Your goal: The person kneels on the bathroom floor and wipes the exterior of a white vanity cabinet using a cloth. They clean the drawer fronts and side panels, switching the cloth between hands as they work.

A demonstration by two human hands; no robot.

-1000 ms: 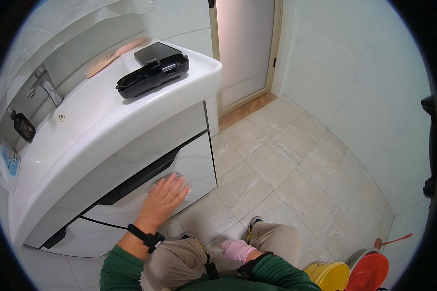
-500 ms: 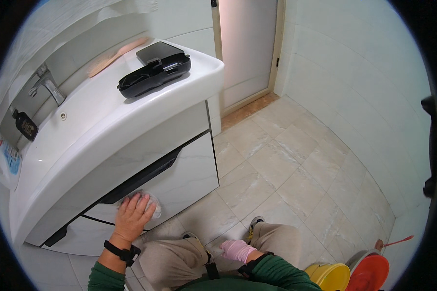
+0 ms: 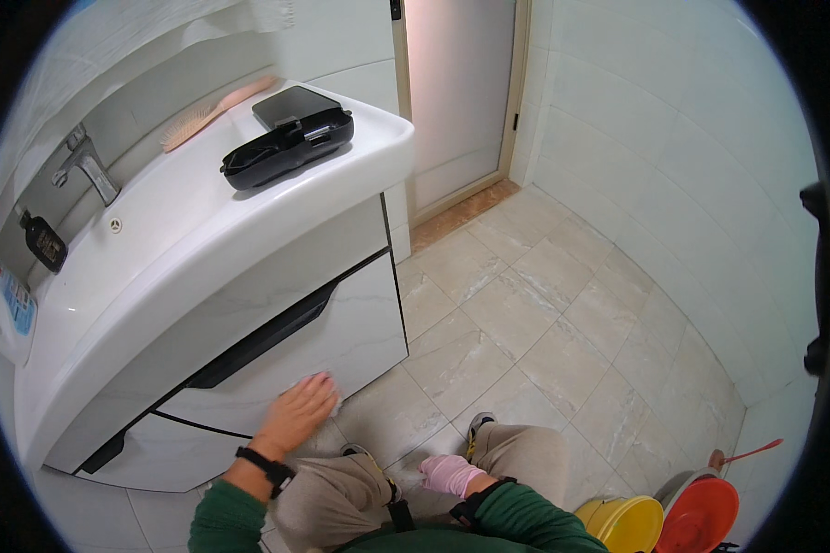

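My bare left hand [image 3: 300, 411] presses a whitish cloth [image 3: 338, 403] against the lower right part of a marbled drawer front [image 3: 360, 313]. Most of the cloth is hidden under the fingers. Above the hand runs the drawer's long black handle recess [image 3: 267, 336]. My right hand [image 3: 449, 475], in a pink glove, is held closed between my knees. Its fingers curl together, and I cannot see whether anything is inside them.
A white washbasin [image 3: 249, 207] tops the cabinet, with a black case [image 3: 290, 147], dark flat device [image 3: 290, 103], pink hairbrush [image 3: 214, 115], faucet [image 3: 90, 166], dark bottle [image 3: 44, 241] and white jug [image 3: 7, 309]. Yellow bucket [image 3: 632, 525] and red basin [image 3: 705, 516] stand at lower right.
My left hand has slid right across the drawer front with the cloth, toward its lower right part. My right hand stays in nearly the same place. The view has shifted slightly.
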